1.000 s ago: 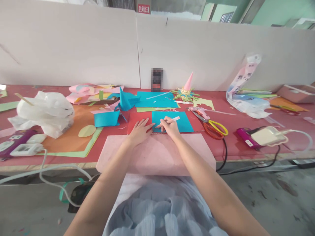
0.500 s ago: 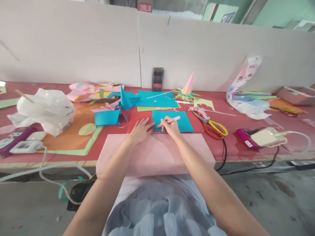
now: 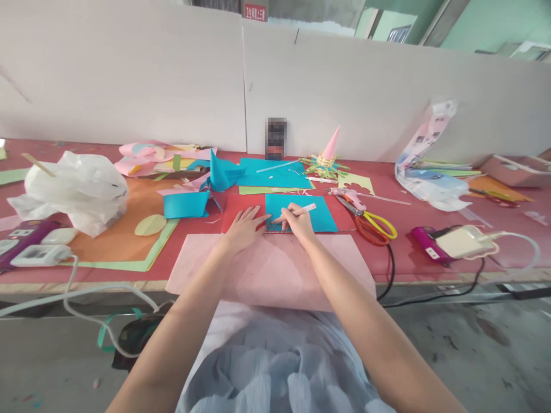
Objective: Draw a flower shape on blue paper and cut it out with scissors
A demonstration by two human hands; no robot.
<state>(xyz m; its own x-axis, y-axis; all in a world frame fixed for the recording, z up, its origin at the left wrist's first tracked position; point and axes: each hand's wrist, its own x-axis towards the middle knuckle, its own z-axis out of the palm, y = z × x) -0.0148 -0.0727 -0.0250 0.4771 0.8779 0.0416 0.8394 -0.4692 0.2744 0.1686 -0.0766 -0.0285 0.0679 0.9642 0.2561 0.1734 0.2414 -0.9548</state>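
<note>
My left hand (image 3: 244, 228) lies flat with fingers spread on red paper (image 3: 232, 205), its fingertips at the left edge of a blue sheet (image 3: 321, 213). A white pen (image 3: 310, 207) is gripped in my right hand (image 3: 297, 221), which rests on the blue sheet; the pen's tip is hidden by the fingers. The blue sheet lies on top of the red paper. Under my forearms is a pink board (image 3: 275, 269) at the table's front edge.
Scissors (image 3: 379, 225) and a pink glue gun (image 3: 350, 198) lie right of the sheet. Behind stand a pink paper cone (image 3: 331, 144) and a phone (image 3: 276, 137). Plastic bag (image 3: 77, 189) and power strip (image 3: 26, 244) sit left; another strip (image 3: 430, 245) is at right.
The view has shifted very slightly. Both hands stay in nearly the same place, the right one still with the pen.
</note>
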